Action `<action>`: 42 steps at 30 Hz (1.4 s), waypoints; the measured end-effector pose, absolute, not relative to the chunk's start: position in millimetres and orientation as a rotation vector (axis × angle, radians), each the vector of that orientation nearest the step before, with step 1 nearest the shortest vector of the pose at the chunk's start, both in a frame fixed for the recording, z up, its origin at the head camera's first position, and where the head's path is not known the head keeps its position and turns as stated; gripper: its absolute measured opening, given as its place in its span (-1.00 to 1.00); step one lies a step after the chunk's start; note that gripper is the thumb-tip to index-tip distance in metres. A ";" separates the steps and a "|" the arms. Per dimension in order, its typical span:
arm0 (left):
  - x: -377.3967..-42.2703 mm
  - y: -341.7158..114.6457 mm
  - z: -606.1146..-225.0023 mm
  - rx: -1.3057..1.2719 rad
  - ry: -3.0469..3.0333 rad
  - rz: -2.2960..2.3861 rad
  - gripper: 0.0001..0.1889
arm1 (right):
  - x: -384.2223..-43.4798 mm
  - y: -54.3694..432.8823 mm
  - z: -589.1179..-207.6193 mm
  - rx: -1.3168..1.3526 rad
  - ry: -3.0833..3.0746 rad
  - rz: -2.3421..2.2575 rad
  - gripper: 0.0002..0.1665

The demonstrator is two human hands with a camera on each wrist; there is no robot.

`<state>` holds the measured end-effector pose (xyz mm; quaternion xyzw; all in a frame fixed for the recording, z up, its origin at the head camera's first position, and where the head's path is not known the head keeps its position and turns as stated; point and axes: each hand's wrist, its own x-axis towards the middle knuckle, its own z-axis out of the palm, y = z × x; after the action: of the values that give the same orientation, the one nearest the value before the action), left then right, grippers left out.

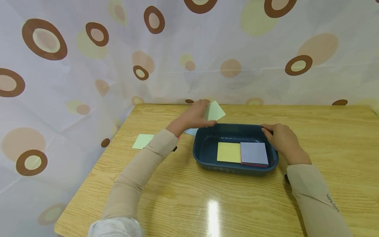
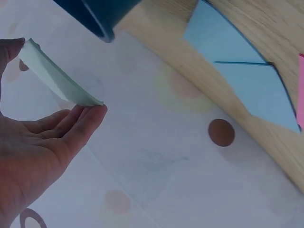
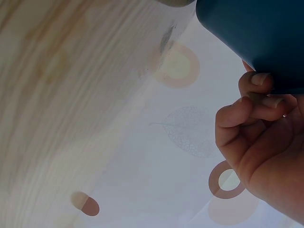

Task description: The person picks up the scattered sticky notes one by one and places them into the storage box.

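My left hand [image 1: 196, 116] pinches a pale green sticky note pad [image 1: 214, 111] between thumb and fingertips, raised at the back left corner of a dark blue plastic bin [image 1: 204, 159]. In the left wrist view the green pad [image 2: 59, 76] spans from thumb to fingers, slightly bowed. My right hand [image 1: 282, 140] grips the bin's right rim, thumb on the inner side; the right wrist view shows its curled fingers [image 3: 232, 114] under the bin's edge. Inside the bin lie a yellow pad [image 1: 228, 152] and, beside it, a lavender pad [image 1: 254, 153] on top of a red one.
Left of the bin, another pale green pad [image 1: 142, 141] lies on the wooden table [image 1: 183, 197]. Two light blue pads [image 2: 247, 76] and a pink one [image 2: 301, 90] lie beyond my left forearm. A patterned cloth [image 1: 177, 49] hangs behind the table and along its left side.
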<state>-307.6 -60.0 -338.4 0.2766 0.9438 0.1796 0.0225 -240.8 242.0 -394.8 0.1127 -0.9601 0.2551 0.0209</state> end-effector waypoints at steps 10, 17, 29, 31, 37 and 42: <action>-284.5 -27.4 -326.8 1.044 2.758 0.191 -0.07 | -242.4 242.1 -396.6 0.361 -2.966 0.782 -0.54; -278.1 -2.3 -333.6 1.097 2.610 -0.125 -0.08 | -242.3 241.9 -397.0 0.352 -2.970 0.782 -0.54; -267.0 28.0 -353.1 1.090 2.361 -0.631 -0.22 | -242.6 242.2 -397.1 0.367 -2.961 0.775 -0.54; -266.5 30.9 -358.1 1.090 2.344 -0.646 -0.25 | -242.6 242.1 -397.0 0.367 -2.961 0.778 -0.54; -269.7 37.5 -370.5 1.074 2.323 -0.675 -0.28 | -243.8 241.6 -397.0 0.362 -2.962 0.789 -0.54; -271.7 42.2 -373.3 1.076 2.311 -0.665 -0.29 | -243.7 242.4 -396.3 0.363 -2.959 0.781 -0.54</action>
<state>-271.7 42.2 -373.3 0.3955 0.8491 -0.2445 0.2508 -243.7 242.4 -396.3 0.1178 -0.9597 0.2532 0.0299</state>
